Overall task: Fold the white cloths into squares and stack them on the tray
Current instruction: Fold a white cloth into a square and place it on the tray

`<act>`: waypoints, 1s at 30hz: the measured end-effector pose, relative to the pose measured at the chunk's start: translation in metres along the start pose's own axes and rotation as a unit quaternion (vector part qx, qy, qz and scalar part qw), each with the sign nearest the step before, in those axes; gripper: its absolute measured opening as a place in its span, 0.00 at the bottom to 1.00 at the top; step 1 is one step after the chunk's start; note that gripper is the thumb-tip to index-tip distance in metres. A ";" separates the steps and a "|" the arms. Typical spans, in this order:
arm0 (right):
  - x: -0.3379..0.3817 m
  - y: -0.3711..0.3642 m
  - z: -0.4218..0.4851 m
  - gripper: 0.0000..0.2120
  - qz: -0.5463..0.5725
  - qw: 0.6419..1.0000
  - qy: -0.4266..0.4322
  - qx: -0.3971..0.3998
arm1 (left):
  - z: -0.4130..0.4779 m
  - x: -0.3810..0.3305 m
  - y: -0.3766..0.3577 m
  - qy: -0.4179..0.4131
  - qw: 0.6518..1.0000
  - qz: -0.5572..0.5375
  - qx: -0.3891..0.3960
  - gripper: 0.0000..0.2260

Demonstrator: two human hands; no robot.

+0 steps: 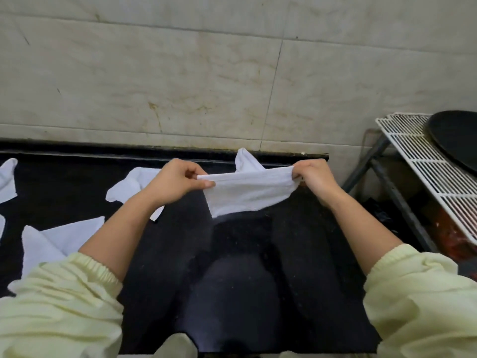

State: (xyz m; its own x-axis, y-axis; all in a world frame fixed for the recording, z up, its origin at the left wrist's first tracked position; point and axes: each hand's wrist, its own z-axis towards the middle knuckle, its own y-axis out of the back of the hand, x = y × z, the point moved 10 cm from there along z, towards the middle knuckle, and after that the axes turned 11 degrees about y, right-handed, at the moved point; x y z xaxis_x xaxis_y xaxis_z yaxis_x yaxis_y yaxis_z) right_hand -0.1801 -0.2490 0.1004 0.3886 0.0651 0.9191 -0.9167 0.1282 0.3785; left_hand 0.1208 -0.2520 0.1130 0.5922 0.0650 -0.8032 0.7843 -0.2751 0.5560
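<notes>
Both hands hold one white cloth (247, 192) stretched in the air above the black counter (245, 267). My left hand (178, 182) pinches its left end and my right hand (313, 177) grips its right end. The cloth hangs doubled over, with a corner sticking up behind it. More white cloths lie on the counter to the left: one (131, 184) behind my left hand, another (51, 244) by my left forearm, and a further one (7, 179) at the far left edge. A dark round tray (456, 140) sits on a wire rack at the right.
A tiled wall (180, 73) rises behind the counter. The white wire rack (418, 161) on a metal frame stands to the right of the counter, past a gap with dark clutter below. My pale yellow sleeves fill the lower corners.
</notes>
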 end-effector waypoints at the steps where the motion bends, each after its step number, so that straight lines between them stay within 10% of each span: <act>1: -0.003 -0.001 0.000 0.11 0.011 1.000 -0.008 0.006 | -0.001 0.001 0.002 -0.004 1.000 -0.007 0.002 0.06; 6: -0.033 -0.017 -0.024 0.07 0.042 0.994 -0.081 0.057 | -0.013 0.025 -0.017 0.023 0.995 0.001 0.092 0.20; 18: -0.147 -0.073 -0.149 0.05 0.006 0.912 -0.298 0.283 | -0.065 0.137 -0.121 0.220 0.919 0.088 0.314 0.07; 30: -0.165 -0.065 -0.107 0.07 -0.022 0.960 -0.246 0.134 | -0.018 0.155 -0.109 0.249 0.964 0.003 0.095 0.15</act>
State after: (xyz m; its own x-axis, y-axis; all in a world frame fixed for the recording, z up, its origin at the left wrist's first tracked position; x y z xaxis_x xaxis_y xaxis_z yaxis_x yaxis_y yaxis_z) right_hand -0.1749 -0.1620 -0.0876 0.3961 -0.4184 0.8174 -0.9174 -0.1430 0.3714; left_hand 0.1303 -0.1942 -0.0680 0.6483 0.5018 -0.5726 0.7612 -0.4438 0.4729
